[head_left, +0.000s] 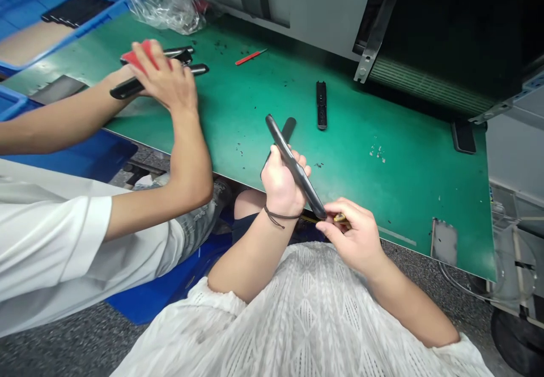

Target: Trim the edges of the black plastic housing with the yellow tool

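Mid-frame, my left hand (282,183) grips a black bar (296,167). Right of bottom centre, my right hand (356,234) pinches a mostly hidden yellow tool (340,217), perhaps a blade, at the bar's lower end.

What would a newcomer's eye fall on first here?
Probably the long, glossy black piece in the person's left hand, at the centre. Next, the bright red material under a co-worker's hand, at the left of the green table. Then the crumpled clear plastic at the back left.
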Demonstrator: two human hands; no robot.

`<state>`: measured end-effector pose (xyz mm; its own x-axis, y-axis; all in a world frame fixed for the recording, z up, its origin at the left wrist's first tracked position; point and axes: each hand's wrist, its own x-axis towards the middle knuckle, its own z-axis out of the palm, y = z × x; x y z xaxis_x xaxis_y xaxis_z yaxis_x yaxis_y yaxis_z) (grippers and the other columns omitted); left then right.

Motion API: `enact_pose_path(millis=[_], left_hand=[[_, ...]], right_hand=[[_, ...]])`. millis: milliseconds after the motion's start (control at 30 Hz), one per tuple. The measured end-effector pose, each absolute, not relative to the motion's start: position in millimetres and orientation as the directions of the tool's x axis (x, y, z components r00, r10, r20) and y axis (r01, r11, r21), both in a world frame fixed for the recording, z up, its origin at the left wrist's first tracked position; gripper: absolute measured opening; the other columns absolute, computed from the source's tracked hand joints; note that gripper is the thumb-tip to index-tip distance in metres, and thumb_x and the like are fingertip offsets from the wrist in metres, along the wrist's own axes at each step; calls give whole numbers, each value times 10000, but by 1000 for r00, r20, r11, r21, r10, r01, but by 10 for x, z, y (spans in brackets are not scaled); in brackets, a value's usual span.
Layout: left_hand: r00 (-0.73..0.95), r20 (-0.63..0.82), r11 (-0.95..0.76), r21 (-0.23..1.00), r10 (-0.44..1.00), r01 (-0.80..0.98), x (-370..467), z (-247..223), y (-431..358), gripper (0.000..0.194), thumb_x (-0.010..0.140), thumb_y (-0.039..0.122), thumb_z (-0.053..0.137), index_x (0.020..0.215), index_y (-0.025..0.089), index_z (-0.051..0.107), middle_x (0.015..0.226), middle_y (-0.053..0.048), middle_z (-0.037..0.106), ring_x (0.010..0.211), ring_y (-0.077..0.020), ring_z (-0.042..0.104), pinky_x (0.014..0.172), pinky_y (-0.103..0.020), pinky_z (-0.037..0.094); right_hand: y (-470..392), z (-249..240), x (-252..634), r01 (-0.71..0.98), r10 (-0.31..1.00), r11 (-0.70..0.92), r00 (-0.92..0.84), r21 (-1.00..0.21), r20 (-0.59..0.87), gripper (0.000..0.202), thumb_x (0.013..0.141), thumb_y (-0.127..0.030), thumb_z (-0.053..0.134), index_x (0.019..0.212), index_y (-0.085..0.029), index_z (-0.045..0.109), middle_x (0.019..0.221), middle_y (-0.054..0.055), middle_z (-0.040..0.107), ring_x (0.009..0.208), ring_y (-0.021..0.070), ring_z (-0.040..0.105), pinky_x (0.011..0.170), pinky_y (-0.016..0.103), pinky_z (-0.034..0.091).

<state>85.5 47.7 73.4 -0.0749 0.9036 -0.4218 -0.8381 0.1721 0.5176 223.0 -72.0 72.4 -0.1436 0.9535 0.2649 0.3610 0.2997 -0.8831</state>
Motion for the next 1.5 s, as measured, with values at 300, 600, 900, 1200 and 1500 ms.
enact_pose_path(millis=[300,600,900,1200,1500], left_hand=[[-68,734,-660,644,676,388,497,775,218,444,987,520,556,1317,230,615,1406,-124,635,1386,-314,552,1190,-504,388],[472,738,-866,482,482,130,576,781,233,420,1038,297,326,636,222,423,519,8,455,483,-148,361,567,-347,330],[551,715,-889,443,430,118,637,867,232,415,1029,308,330,631,229,417,507,8,434,477,-161,352,573,-348,311],[575,583,-771,622,574,138,660,804,239,510,1039,404,257,592,238,436,493,-27,458,485,-179,396,599,-365,300],[460,542,-644,760,703,87,731,747,136,495,1067,381,301,628,221,465,529,-18,494,509,-159,422,624,-346,338]], right_hand=[[-790,1006,2345,193,917,400,-72,-896,393,41,961,-191,727,982,-198,692,784,-17,586,677,116,499,610,273,376],[-768,1158,2534,505,829,560,-344,-657,442,211,1044,-84,458,1177,-166,599,904,44,585,805,171,513,747,334,417],[-592,1326,2610,685,773,634,-560,-358,297,663,1019,-781,385,872,-172,603,728,-3,452,652,159,340,579,335,243],[-554,1254,2594,718,708,670,-542,-188,453,570,1049,-656,498,693,-211,509,638,-5,420,620,161,306,550,334,168],[-604,1164,2530,808,558,572,-509,140,655,529,1035,-646,534,739,-220,636,605,10,478,606,167,335,537,350,206]])
